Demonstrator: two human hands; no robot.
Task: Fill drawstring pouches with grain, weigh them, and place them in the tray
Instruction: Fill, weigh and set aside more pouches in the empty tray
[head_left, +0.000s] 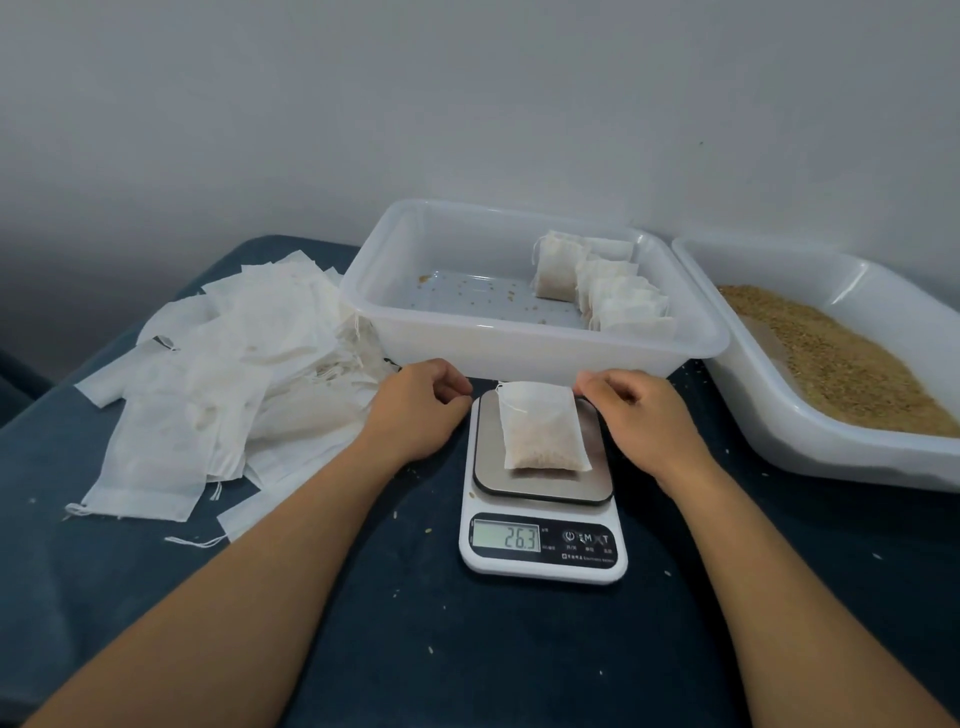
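A filled white drawstring pouch (540, 431) lies flat on the steel platform of a white digital scale (543, 519), whose display reads 26.3. My left hand (415, 410) hovers just left of the platform, fingers loosely curled and holding nothing. My right hand (639, 415) sits just right of the pouch, its curled fingertips close to the pouch's top right corner with no clear grip on it. Behind the scale stands a translucent tray (467, 338) with several filled pouches (608, 291) packed along its right side.
A heap of empty white pouches (223, 374) covers the left of the dark blue table. A second white tray (769, 415) at the right holds loose brown grain (841, 374). Stray grains dot the table near the scale. A grey wall rises behind.
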